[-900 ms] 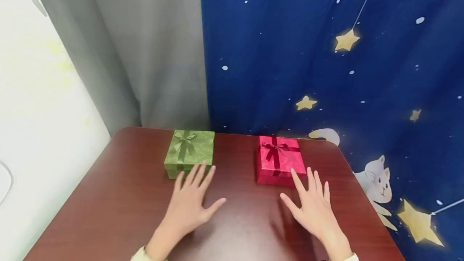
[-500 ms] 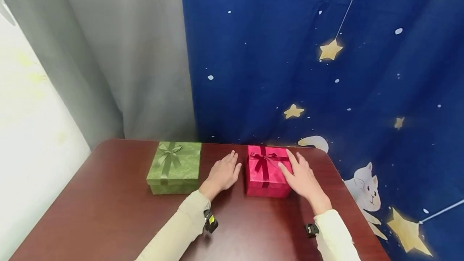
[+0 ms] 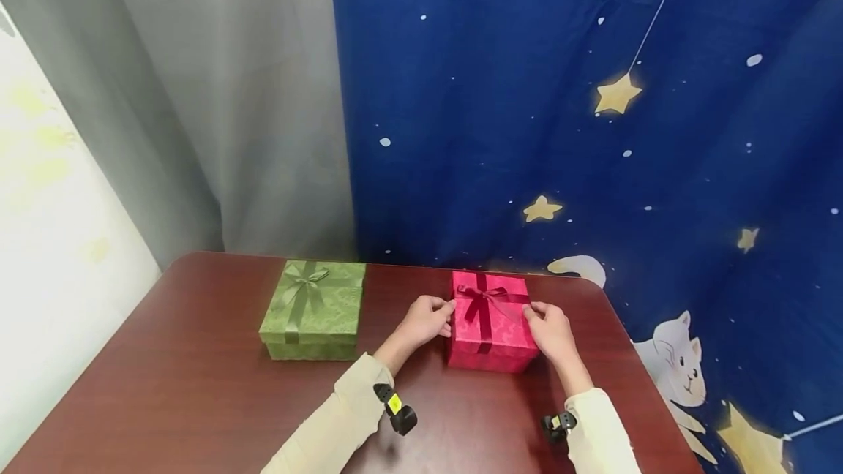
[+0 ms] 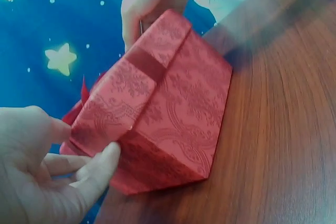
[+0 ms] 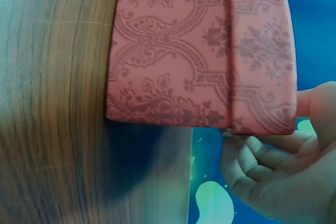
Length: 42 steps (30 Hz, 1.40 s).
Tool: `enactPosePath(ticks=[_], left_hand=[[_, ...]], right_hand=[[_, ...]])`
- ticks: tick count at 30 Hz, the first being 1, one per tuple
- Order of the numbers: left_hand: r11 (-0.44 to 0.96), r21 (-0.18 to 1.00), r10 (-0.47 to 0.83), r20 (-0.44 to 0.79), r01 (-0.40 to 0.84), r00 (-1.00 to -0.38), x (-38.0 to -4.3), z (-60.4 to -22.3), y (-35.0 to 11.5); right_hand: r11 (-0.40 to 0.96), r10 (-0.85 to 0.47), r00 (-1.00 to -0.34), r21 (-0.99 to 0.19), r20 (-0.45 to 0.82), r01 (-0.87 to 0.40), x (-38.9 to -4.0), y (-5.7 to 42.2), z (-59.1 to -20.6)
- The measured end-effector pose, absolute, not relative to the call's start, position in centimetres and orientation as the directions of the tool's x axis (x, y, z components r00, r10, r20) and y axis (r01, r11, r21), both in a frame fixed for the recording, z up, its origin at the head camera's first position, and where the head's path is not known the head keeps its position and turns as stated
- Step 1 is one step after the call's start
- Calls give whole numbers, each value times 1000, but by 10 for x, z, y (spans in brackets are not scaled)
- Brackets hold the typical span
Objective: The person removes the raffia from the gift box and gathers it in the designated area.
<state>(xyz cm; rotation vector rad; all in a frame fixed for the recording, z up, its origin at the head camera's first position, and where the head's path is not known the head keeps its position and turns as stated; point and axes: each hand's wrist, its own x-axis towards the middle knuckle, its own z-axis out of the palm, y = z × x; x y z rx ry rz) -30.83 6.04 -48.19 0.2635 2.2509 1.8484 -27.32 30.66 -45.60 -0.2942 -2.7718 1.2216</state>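
Observation:
A red gift box [image 3: 487, 362] with a dark red ribbon bow [image 3: 484, 295] stands on the table, its lid [image 3: 507, 331] seated on the base. At the lid's left side my left hand [image 3: 424, 319] pinches it, thumb at the top edge and fingers bent against the side. In the left wrist view, one fingertip of that hand [image 4: 58, 177] meets the lid's lower rim. Across the box, my right hand [image 3: 551, 329] holds the lid's opposite side. The right wrist view shows that hand's [image 5: 294, 166] thumb over the top and its fingers curled by the rim.
A green gift box [image 3: 312, 313] with a green bow stands to the left on the dark red-brown table [image 3: 197, 386]. Behind the table hang a grey curtain [image 3: 283, 130] and a blue star-patterned curtain [image 3: 474, 130]. A white surface [image 3: 53, 240] lies at the left.
Both hands have come from spread fingers over the table to the red box's two sides, and their fingers have curled onto its lid. The boxes have stayed in place; the head view shifted.

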Motion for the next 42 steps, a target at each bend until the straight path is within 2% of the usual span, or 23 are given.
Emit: enactPosePath(ticks=[9, 14, 17, 21, 23, 25, 28, 30, 32, 34, 36, 38, 42], left_hand=[[305, 951, 254, -25, 56, -967, -302, -470, 64], [297, 943, 265, 67, 147, -962, -297, -457, 63], [262, 937, 295, 149, 230, -944, -289, -443, 58], [101, 945, 411, 245, 311, -878, -269, -431, 38], [21, 937, 505, 290, 348, -813, -255, -431, 25], [-5, 901, 600, 349, 434, -720, -239, -435, 13], [22, 758, 718, 442, 652, -538, -220, -444, 1], [52, 589, 766, 494, 806, -411, -212, -451, -3], [95, 380, 802, 518, 920, -297, -207, -460, -2], [135, 179, 836, 508, 975, -209, -204, -472, 3], [170, 17, 863, 479, 985, -157, -201, -484, 10], [189, -102, 890, 438, 977, -127, -199, -497, 18], [202, -170, 916, 381, 965, -124, -192, -513, 27]], right_hand=[[598, 229, -973, -793, 28, 118, -265, 308, -448], [566, 250, -961, -823, 118, 45, -258, 308, -435], [463, 238, -958, -886, 161, -34, -245, 312, -419], [254, 66, -966, -941, 249, -225, -212, 329, -394], [196, -90, -955, -935, 282, -294, -193, 340, -388], [212, -244, -928, -918, 281, -334, -173, 348, -386], [376, -413, -874, -827, 255, -419, -148, 351, -390], [489, -493, -825, -695, 277, -526, -135, 348, -397], [578, -575, -751, -489, 324, -653, -129, 345, -409], [607, -650, -665, -275, 367, -746, -127, 343, -423], [608, -708, -584, -79, 397, -790, -129, 344, -440], [592, -749, -522, 59, 408, -804, -132, 347, -459], [583, -777, -493, 151, 392, -798, -130, 351, -492]])
